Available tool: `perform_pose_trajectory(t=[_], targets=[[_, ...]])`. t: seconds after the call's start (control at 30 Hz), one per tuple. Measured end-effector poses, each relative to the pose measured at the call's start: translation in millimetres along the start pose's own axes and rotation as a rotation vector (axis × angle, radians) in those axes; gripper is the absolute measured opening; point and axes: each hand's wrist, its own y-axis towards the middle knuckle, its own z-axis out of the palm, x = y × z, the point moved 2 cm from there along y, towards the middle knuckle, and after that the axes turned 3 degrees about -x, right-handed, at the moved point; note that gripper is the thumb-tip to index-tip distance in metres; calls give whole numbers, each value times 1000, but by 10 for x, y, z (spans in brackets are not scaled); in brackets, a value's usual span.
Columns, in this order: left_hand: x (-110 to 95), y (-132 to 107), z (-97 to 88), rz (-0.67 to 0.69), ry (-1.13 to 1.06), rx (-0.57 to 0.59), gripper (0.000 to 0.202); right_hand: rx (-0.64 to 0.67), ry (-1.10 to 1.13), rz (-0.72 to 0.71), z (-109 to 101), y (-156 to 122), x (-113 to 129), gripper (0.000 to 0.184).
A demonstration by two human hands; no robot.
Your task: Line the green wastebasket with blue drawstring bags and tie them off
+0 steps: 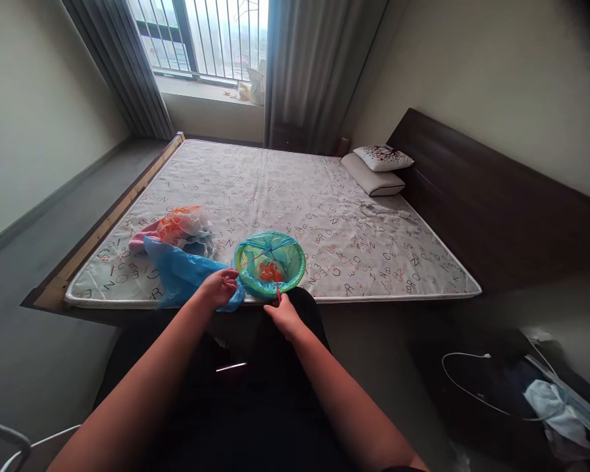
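Note:
A round green bin point(297, 278) lined with a thin blue-green plastic bag point(275, 241) rests at the mattress edge, just past my knees. Inside it lies something orange and white point(270, 271), too small to name. A red string point(258, 256) runs across the bin's mouth in a V shape, its bend at the far side. One length of it reaches my left hand point(219, 287), whose fingers are pinched at the bin's left rim. The other length comes down to my right hand point(284, 316), closed on it at the near rim.
A blue plastic bag point(179, 272) and crumpled orange and clear bags point(179, 226) lie left of the bin on the lettered mattress point(295, 190). Two pillows point(376, 172) sit by the dark headboard point(462, 164). At right, a dark nightstand carries a white cable point(465, 387).

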Motion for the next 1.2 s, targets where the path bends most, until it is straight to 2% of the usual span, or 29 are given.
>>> perform_pose_trajectory(t=[0.1, 0.2, 0.3, 0.37, 0.43, 0.5, 0.6, 0.73, 0.83, 0.93, 1.0, 1.1, 1.2], targets=[[-116, -101, 140, 71, 26, 81, 24, -92, -383, -85, -59, 97, 69, 38], [-287, -159, 271, 252, 50, 191, 31, 0, -480, -136, -74, 156, 104, 26], [-469, -172, 348, 411, 49, 268, 33, 126, -441, -191, -81, 155, 113, 9], [-566, -169, 361, 485, 66, 318, 35, 230, -356, -199, -98, 130, 117, 11], [-624, -159, 341, 535, 112, 366, 41, 346, -132, -160, -128, 98, 130, 15], [-633, -138, 297, 569, 189, 406, 50, 386, 165, -132, -173, 78, 168, 21], [-573, -77, 210, 611, 298, 415, 64, 243, 444, -203, -252, 87, 254, 25], [-458, 4, 141, 627, 363, 387, 69, 76, 559, -212, -304, 127, 344, 34], [-436, 11, 157, 623, 373, 362, 74, -43, 487, -216, -390, 155, 424, 39], [-496, -17, 192, 636, 337, 244, 74, -247, 271, -346, -572, 168, 580, 44], [-557, -45, 212, 630, 276, 171, 65, -339, 208, -416, -703, 174, 726, 45], [-632, -87, 226, 553, 191, 142, 47, -304, 412, -428, -858, 184, 985, 39], [-678, -128, 229, 451, 174, 145, 53, -240, 724, -485, -991, 160, 1285, 33]])
